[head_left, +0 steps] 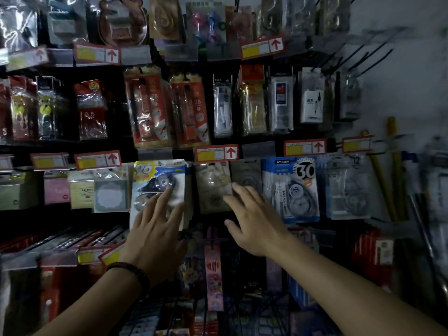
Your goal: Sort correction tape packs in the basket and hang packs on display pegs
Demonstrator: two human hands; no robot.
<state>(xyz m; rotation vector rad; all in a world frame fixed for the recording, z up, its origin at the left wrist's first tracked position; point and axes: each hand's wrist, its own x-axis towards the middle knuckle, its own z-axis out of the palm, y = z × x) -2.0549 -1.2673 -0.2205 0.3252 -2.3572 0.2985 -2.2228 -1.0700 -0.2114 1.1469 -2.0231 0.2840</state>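
Note:
A correction tape pack [158, 180] with a yellow and blue card marked "90" hangs in the middle row of the display wall. My left hand [157, 229] rests flat on its front with the fingers spread. My right hand [254, 219] is open, fingertips touching a dim grey pack [213, 187] just right of it. Further right hang a blue pack marked "30" [291, 187] and a clear pack marked "12" [346, 187]. The basket is a dark wire shape [254, 311] low in the frame, its contents hard to make out.
Sticky note packs [109, 192] hang left of the "90" pack. Pencil lead packs [150, 110] fill the row above. Red price tags with arrows [215, 152] line the rails. Bare black pegs [363, 59] stick out at the upper right. Yellow poles [392, 170] lean at the right.

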